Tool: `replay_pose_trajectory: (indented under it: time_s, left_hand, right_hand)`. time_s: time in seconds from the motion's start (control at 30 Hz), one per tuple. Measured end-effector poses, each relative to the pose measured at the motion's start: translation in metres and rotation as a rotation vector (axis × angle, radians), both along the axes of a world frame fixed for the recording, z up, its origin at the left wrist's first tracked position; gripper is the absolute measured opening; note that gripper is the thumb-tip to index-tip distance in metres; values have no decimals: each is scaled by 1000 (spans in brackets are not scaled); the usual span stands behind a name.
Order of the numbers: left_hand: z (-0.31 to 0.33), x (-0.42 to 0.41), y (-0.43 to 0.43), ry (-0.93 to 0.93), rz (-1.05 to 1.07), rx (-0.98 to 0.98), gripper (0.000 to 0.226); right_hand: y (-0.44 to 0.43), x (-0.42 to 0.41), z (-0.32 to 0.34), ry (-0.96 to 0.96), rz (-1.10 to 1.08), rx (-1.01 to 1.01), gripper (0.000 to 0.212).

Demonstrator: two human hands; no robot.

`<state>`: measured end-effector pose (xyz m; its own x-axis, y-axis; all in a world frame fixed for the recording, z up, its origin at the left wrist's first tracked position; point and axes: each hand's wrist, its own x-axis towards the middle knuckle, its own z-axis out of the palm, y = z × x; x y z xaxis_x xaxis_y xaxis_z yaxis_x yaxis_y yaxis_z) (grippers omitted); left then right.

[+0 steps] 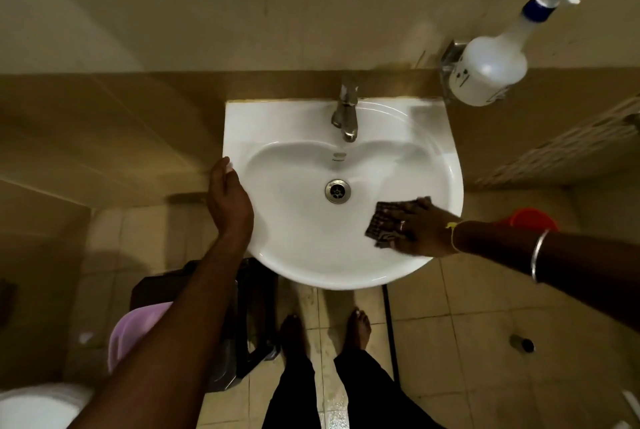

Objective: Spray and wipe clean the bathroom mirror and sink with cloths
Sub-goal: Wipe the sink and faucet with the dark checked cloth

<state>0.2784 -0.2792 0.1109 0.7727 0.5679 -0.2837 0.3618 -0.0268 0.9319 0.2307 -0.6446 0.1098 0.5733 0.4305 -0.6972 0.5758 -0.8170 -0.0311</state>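
Head view: white sink (pixel 242 123) is wall-mounted at centre frame, with the chrome faucet (pixel 346 113) at its back edge and the drain (pixel 337 191) in the middle of the bowl. The right hand (pixel 420 231) lies flat on a dark checked cloth (pixel 382 224), pressing it onto the bowl's inner right slope, just right of and below the drain. Its fingers are straight and slightly apart on top of the cloth, not curled round it. There is a ring (pixel 402 224) on one finger and a bangle (pixel 539 255) on the forearm. The left hand (pixel 230 200) rests on the sink's left rim with its back to the camera. One digit tip lies on the rim; the other fingers are hidden, so whether they clamp the edge cannot be told. The white spray bottle (pixel 488 71) with a blue collar is at upper right against the wall, well apart from both hands. Its base sits by a chrome wall holder (pixel 450 57), and whether it is seated in it is unclear. An orange bucket (pixel 531 219) is on the floor behind the right forearm. A black bin (pixel 249 317) stands under the sink's left side, with a lilac cloth (pixel 138 328) just beside it. Bare feet (pixel 358 326) stand on the tile floor below the sink's front edge.
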Motion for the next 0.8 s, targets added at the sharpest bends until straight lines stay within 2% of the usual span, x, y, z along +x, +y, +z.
replay_pose_trajectory:
  time_s: [0.07, 0.37, 0.8]
  left_hand:
    - [-2, -1, 0, 2, -3, 16, 33]
    - [-7, -1, 1, -19, -14, 54, 34]
    - [-6, -6, -2, -44, -26, 109, 35]
  right_hand:
    - [-17, 16, -7, -58, 65, -58, 87]
    - [-48, 99, -26, -333, 490, 41, 63]
    - [31, 133, -67, -584, 671, 237, 55]
